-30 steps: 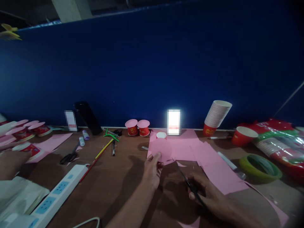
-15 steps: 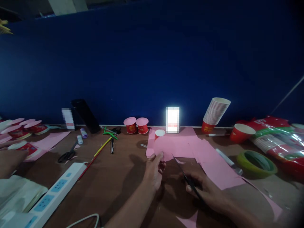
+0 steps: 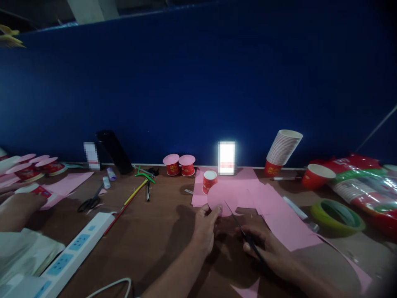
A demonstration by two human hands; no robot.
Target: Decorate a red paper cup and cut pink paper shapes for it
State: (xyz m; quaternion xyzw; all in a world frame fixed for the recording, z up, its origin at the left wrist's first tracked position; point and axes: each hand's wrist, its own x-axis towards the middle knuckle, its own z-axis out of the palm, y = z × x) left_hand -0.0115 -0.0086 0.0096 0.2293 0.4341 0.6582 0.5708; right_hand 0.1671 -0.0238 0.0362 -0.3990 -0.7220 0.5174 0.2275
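Note:
My left hand [image 3: 206,225] pinches the lower edge of a round pink paper disc [image 3: 221,198], held up over the brown table. My right hand [image 3: 266,248] is closed on a pair of dark scissors [image 3: 243,229] whose blades point up and left toward the disc's edge. Just behind the disc a small red paper cup [image 3: 209,181] stands on loose pink paper sheets [image 3: 276,215]. Two more red cups capped with pink discs [image 3: 179,164] stand by the blue wall.
A leaning stack of paper cups [image 3: 282,152], an open red cup [image 3: 316,176], a green tape roll [image 3: 337,211] and a plastic bag of cups [image 3: 362,182] lie to the right. Left: another person's hand [image 3: 17,207], capped cups [image 3: 37,167], second scissors [image 3: 89,203], pens, power strip [image 3: 71,256].
The pink disc has shifted slightly right and lower, uncovering the red cup behind it. My right hand with the scissors has stayed close by the disc.

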